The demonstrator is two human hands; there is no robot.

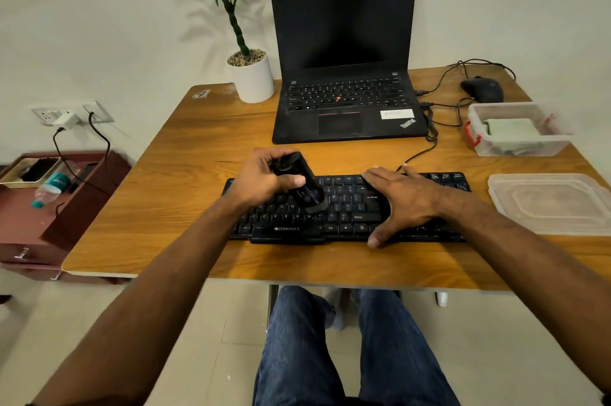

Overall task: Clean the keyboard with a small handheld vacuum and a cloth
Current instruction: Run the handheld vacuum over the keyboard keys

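A black keyboard (344, 207) lies across the near part of the wooden desk (185, 180). My left hand (261, 179) grips a small black handheld vacuum (302, 182), tilted with its nozzle down on the keys left of the keyboard's middle. My right hand (403, 199) rests flat on the right half of the keyboard, fingers spread, holding nothing. A folded pale cloth (510, 127) lies inside a clear plastic box (479, 114) at the right.
An open black laptop (347, 74) stands behind the keyboard, with a potted plant (251, 74) to its left and a black mouse (482, 89) with cables to its right. The box's clear lid (549, 203) lies at the right edge. A low maroon side table (29, 223) stands on the left.
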